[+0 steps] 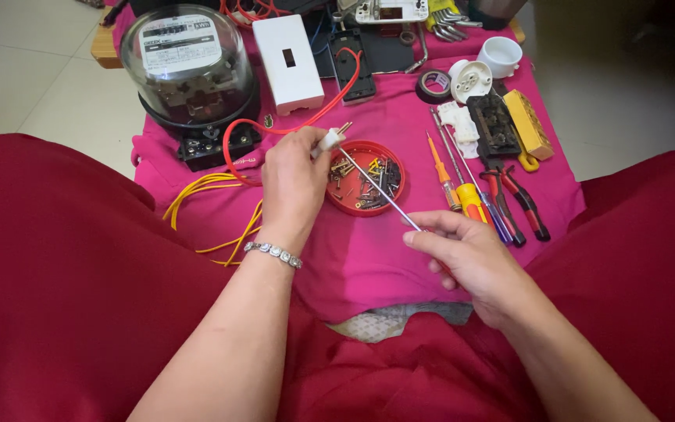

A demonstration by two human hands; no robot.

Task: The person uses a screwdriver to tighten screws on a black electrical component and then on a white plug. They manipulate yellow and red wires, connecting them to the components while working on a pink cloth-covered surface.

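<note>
Head view: my left hand (294, 184) pinches a small white plastic plug (328, 141). My right hand (470, 262) grips a thin metal screwdriver (380, 190) touching it, above a round red lid of screws (366, 178).

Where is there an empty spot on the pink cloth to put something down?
Bare pink cloth lies between the red dish and the near edge, and beside the yellow wires. The far side, around the meter and screwdrivers, is crowded.
</note>
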